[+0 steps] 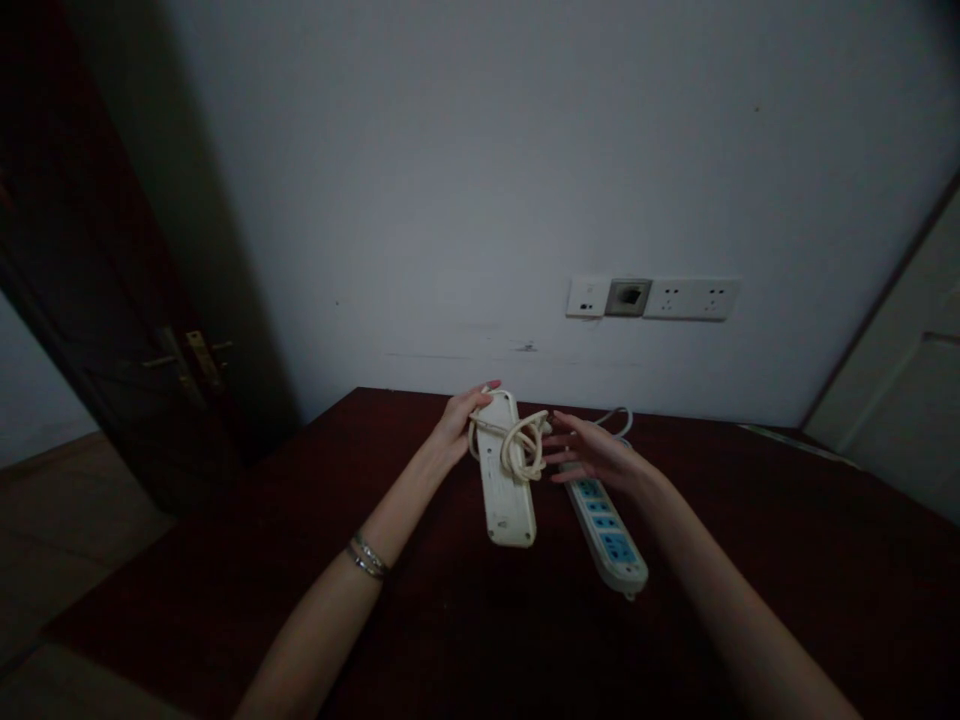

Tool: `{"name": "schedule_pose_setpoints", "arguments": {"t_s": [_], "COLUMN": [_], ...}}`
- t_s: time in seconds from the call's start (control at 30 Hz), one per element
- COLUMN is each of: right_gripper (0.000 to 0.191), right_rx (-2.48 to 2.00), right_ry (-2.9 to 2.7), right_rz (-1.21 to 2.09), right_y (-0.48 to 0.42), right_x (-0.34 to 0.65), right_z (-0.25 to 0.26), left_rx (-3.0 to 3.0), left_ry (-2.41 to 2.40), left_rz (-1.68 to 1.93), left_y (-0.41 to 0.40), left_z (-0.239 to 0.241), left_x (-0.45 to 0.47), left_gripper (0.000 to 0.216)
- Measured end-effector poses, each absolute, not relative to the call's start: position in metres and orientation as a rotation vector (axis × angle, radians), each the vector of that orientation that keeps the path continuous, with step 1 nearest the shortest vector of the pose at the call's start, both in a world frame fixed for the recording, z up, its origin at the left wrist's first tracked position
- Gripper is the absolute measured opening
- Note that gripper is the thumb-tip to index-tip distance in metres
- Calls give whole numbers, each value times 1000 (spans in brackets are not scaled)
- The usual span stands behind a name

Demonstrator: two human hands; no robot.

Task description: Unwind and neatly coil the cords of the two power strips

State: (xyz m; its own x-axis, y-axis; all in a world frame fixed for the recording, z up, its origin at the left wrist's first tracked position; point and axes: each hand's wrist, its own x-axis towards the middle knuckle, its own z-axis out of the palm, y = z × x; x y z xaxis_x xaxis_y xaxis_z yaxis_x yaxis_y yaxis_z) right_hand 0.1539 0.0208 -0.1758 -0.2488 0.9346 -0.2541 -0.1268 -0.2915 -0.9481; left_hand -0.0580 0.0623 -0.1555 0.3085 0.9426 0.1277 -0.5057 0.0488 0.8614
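My left hand point(459, 418) grips the upper end of a white power strip point(504, 505), whose underside with its screws faces me. A knotted cream cord point(527, 445) is wound round the strip's middle. Just right of that bundle is my right hand point(589, 450), its fingers spread and pointing left; the fingertips are close to the cord, and whether they touch it I cannot tell. Beneath my right hand a second power strip point(611, 545) with blue socket faces lies on the dark red table, its far end partly hidden by the hand.
The dark red table point(420, 620) meets a pale wall point(450, 200) at the back. Wall sockets point(690, 298) and a grey network plate point(628, 297) sit above its right half. A dark door point(97, 250) with brass handles stands at left, a pale panel point(907, 370) at right.
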Motion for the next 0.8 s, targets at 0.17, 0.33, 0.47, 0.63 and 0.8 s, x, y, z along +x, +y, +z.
{"name": "schedule_pose_setpoints", "arguments": {"t_s": [0.17, 0.33, 0.47, 0.63, 0.8], "right_gripper": [75, 78, 66, 24, 23], "right_rx": [-1346, -961, -657, -651, -714], "right_ry": [-1284, -1290, -1006, -814, -850], "right_rz": [1606, 2037, 2135, 1893, 1563], "right_y": [7, 5, 9, 11, 11], "right_x": [164, 147, 130, 120, 123], "right_z": [-163, -166, -174, -170, -163], "left_rx": [1231, 1526, 1875, 2121, 2295], "left_ry": [550, 456, 375, 430, 400], "left_rz": [1323, 1358, 1250, 1131, 967], "left_y": [46, 30, 17, 5, -6], "left_z": [-146, -142, -140, -131, -119], "left_x": [-57, -53, -50, -51, -51], "left_gripper": [59, 61, 54, 54, 49]}}
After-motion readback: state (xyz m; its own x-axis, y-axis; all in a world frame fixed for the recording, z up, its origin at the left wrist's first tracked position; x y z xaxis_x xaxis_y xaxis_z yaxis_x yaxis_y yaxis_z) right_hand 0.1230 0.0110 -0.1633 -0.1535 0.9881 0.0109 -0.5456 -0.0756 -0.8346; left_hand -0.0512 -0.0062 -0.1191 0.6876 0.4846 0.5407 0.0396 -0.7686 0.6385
